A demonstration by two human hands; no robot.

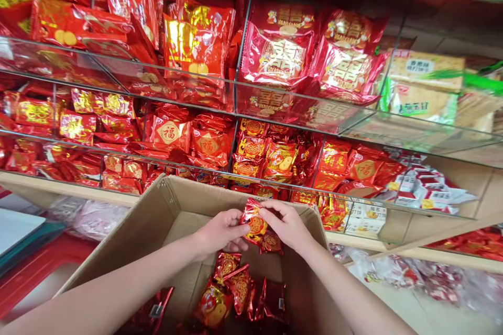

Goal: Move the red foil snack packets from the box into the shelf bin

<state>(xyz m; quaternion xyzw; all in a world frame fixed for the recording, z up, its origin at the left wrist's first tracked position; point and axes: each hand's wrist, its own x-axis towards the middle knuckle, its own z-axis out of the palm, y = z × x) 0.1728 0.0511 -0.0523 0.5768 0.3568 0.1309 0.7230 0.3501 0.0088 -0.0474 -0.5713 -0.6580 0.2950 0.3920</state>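
My left hand point(222, 231) and my right hand point(286, 222) meet above an open cardboard box point(126, 235). Between them they pinch a red and gold snack packet point(256, 224), its crimped top edge up. Another small red packet point(271, 242) hangs just below it, near my right hand; whether it is also gripped I cannot tell. Inside the box lie several loose red and gold packets point(215, 301), some face up and some turned over. My forearms hide parts of the box's inside.
Glass-fronted shelves point(306, 99) full of red packets rise behind the box. Pale cracker packs point(424, 84) sit at the right. Clear bags point(424, 277) lie under the shelf, and a red container point(51, 272) is at the left.
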